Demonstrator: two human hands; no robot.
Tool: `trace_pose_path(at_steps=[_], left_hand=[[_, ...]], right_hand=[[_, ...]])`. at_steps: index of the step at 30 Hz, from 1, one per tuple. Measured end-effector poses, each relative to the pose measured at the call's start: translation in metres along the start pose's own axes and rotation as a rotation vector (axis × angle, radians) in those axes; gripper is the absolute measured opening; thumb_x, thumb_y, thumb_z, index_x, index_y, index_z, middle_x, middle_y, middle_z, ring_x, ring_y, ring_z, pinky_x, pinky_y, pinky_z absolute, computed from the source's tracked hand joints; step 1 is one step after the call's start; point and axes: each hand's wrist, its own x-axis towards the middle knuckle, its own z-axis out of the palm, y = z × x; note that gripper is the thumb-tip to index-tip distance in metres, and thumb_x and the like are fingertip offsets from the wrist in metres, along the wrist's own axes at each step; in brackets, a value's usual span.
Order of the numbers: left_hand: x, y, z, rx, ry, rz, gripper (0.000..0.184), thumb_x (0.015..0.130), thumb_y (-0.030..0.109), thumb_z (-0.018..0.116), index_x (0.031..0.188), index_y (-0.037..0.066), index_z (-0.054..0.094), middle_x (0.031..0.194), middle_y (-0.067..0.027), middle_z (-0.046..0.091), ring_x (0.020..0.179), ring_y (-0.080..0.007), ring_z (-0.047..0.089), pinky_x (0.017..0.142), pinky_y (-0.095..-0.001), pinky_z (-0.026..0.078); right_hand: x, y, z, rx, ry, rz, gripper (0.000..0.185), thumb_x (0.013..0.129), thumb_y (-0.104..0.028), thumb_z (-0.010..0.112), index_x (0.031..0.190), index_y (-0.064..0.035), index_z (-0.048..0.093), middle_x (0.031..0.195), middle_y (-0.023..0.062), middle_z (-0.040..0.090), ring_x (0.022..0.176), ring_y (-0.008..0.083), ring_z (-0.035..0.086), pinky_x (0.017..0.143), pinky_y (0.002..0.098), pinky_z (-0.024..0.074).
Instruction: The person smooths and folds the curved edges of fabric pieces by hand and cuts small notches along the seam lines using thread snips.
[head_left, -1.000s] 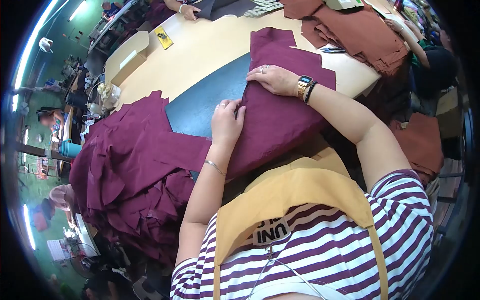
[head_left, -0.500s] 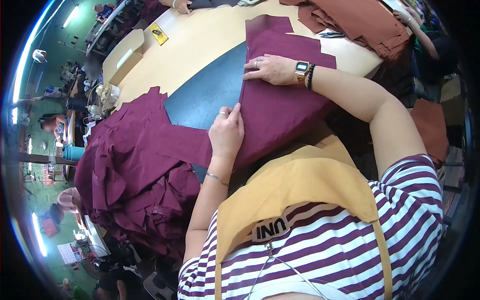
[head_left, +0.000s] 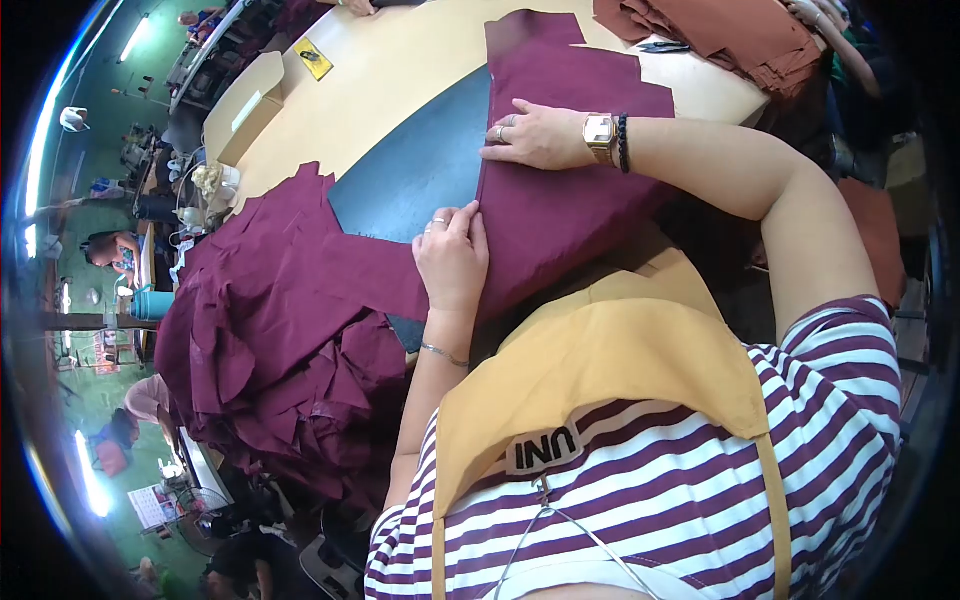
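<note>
Green wall (head_left: 115, 175) w/ strip lights runs down the left of frame, and a pale table (head_left: 400, 65) spans the upper middle, w/ a dark blue board (head_left: 410, 160) lying flat on it, center of frame. Maroon panel (head_left: 575, 225) = right of center, its long edge running up over the board, prob. laid so b/c the flat board backs it.

L hand (head_left: 453, 262), just below center, has its fingers curled, thumb + index closed on that edge; looks like a pinch, maybe to keep the edge in line. Can't tell how tight. R hand (head_left: 540, 138), a bit higher, lies palm-down on the panel, fingers extended, tips at the same edge, thumb out; not clenched. Likely pressing, so the cloth doesn't slip while the L works lower down.

Maroon pile (head_left: 260, 310) slumps at left of frame, by the L forearm, prob. for easy reach. Rust-colored cloth (head_left: 720, 45) sits upper right w/ a dark tool (head_left: 664, 46) just beside it, poss. parked there to stay off the panel. Yellow packet (head_left: 313, 58) is upper left, well apart from both hands. Co-worker's hand (head_left: 359, 6) shows at top edge, partly cut off.
</note>
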Motion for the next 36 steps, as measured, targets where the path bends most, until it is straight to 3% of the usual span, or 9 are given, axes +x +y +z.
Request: trace_pose_path(at_steps=[3,6,10,13,17,22,25,31,36], left_hand=[[-0.001,-0.003,-0.004,-0.034,-0.046,-0.018,0.017,0.088,0.015,0.06,0.099,0.012,0.072,0.093,-0.006,0.065,0.084,-0.0243,0.064,0.086,-0.048,0.044],[-0.003,-0.005,-0.009,-0.02,-0.097,-0.02,0.018,0.089,0.016,0.059,0.102,0.014,0.071,0.095,-0.0047,0.065,0.089,-0.0241,0.064,0.096,-0.0551,0.039],[-0.005,-0.005,-0.017,0.039,-0.163,-0.039,0.02,0.09,0.018,0.059,0.107,0.016,0.069,0.099,-0.0036,0.065,0.097,-0.0244,0.063,0.105,-0.067,0.027],[-0.004,-0.008,-0.024,-0.009,-0.233,-0.137,0.021,0.091,0.021,0.059,0.109,0.015,0.068,0.101,-0.0044,0.064,0.102,-0.0247,0.062,0.106,-0.07,0.023],[0.002,-0.009,-0.038,-0.029,-0.339,-0.255,0.018,0.09,0.026,0.062,0.101,0.014,0.07,0.099,-0.0046,0.065,0.104,-0.0245,0.061,0.106,-0.0718,0.019],[-0.003,-0.017,-0.039,0.046,-0.287,-0.112,0.015,0.09,0.025,0.063,0.098,0.017,0.071,0.095,0.0001,0.064,0.1,-0.0213,0.062,0.107,-0.0718,0.017],[-0.008,-0.023,-0.037,0.064,-0.234,-0.005,0.013,0.09,0.023,0.063,0.099,0.019,0.072,0.094,0.0026,0.064,0.096,-0.0191,0.062,0.107,-0.0716,0.017],[-0.008,-0.035,-0.04,0.107,-0.177,0.173,0.015,0.088,0.02,0.063,0.1,0.023,0.072,0.092,0.0051,0.063,0.093,-0.0171,0.061,0.107,-0.071,0.018],[-0.007,-0.04,-0.042,0.159,-0.177,0.254,0.016,0.087,0.019,0.063,0.1,0.024,0.071,0.091,0.0063,0.063,0.094,-0.0157,0.06,0.108,-0.07,0.018]], right_hand=[[-0.006,-0.015,-0.008,-0.041,-0.002,0.049,0.045,0.097,-0.015,0.041,0.141,-0.0239,0.044,0.139,0.013,0.047,0.133,0.0294,0.043,0.104,0.0512,0.0408],[-0.009,-0.015,0.002,-0.121,0.24,-0.077,0.045,0.097,-0.015,0.041,0.141,-0.024,0.044,0.136,0.0149,0.05,0.127,0.0312,0.049,0.103,0.0504,0.0428],[-0.002,-0.036,-0.006,0.071,0.03,0.034,0.046,0.095,-0.014,0.043,0.14,-0.0217,0.044,0.135,0.0156,0.051,0.126,0.0316,0.05,0.101,0.0495,0.0445],[-0.002,-0.048,-0.012,0.195,-0.017,0.097,0.044,0.095,-0.013,0.042,0.138,-0.017,0.046,0.135,0.0134,0.051,0.128,0.0301,0.048,0.1,0.0484,0.0459],[-0.005,-0.056,0.008,0.081,0.179,0.065,0.043,0.096,-0.013,0.04,0.138,-0.0171,0.046,0.137,0.0146,0.049,0.13,0.0306,0.046,0.1,0.0507,0.045],[-0.007,-0.075,0.013,0.17,0.271,0.15,0.039,0.095,-0.017,0.044,0.134,-0.0137,0.05,0.133,0.0157,0.051,0.129,0.0304,0.047,0.099,0.0557,0.0443],[-0.011,-0.075,0.017,0.133,0.346,0.122,0.039,0.096,-0.018,0.043,0.135,-0.0146,0.049,0.133,0.0156,0.051,0.127,0.0296,0.048,0.1,0.0553,0.043],[-0.011,-0.084,0.003,0.166,0.229,0.095,0.038,0.096,-0.019,0.043,0.133,-0.0147,0.051,0.131,0.0155,0.053,0.125,0.03,0.05,0.099,0.0536,0.0441],[-0.007,-0.089,0.011,0.193,0.335,0.053,0.035,0.095,-0.017,0.045,0.13,-0.0138,0.054,0.129,0.0156,0.054,0.121,0.0291,0.053,0.097,0.0499,0.0458]])
